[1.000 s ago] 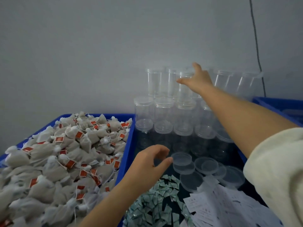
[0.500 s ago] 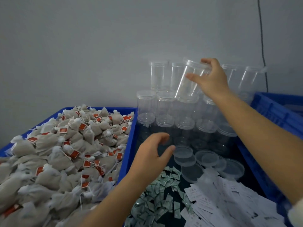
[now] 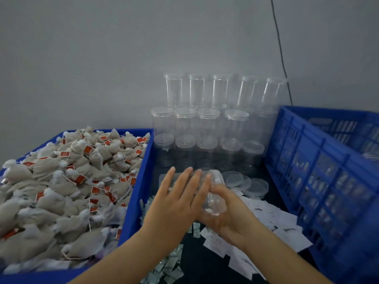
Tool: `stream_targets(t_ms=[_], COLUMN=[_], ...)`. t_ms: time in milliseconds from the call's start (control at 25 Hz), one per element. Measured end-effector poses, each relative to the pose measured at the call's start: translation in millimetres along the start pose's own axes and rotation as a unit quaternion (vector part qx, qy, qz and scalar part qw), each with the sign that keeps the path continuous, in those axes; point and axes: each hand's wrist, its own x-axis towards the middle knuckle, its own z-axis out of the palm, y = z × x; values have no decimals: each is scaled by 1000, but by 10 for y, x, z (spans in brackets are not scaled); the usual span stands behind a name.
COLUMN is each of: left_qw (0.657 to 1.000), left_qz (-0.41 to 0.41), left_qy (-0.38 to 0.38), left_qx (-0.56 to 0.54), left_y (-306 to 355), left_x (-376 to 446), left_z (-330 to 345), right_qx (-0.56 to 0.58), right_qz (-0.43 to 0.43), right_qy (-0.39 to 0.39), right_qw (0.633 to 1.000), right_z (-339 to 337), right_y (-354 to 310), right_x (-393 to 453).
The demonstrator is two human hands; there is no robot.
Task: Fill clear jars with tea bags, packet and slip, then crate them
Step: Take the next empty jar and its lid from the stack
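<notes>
Clear plastic jar (image 3: pixel 213 193): light, slick, held lying in curled right hand (image 3: pixel 229 214), frame centre.
Left hand (image 3: pixel 178 199): spread flat alongside.
Grip: best taken mid-body.

Left hand (image 3: pixel 180 198) flat, fingers straight; right hand (image 3: pixel 227 216) palm-up, its grip curled round something.

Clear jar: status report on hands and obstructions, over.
Right hand grips clear jar. Left hand open, fingers straight against it. Nothing obstructing.
</notes>
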Motion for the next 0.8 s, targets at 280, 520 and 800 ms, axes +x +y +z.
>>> stream_targets(t_ms=[280, 520, 800], left_qw=[999, 981, 741], left_qz=[44, -63, -230], left_qy=[-2, -130, -268], left_qx=[-14, -131, -571], left_y=[211, 331, 204], left_x=[-170, -91, -105], left_z=[-40, -102, -40], right_qx=[-288, -385, -494], right_qz=[47, -93, -193], right_qy=[87, 59, -62], right_qw=[952, 916, 846], right_z=[-280, -383, -618], right_y=[120, 72, -236], right_x=[-227, -239, -218])
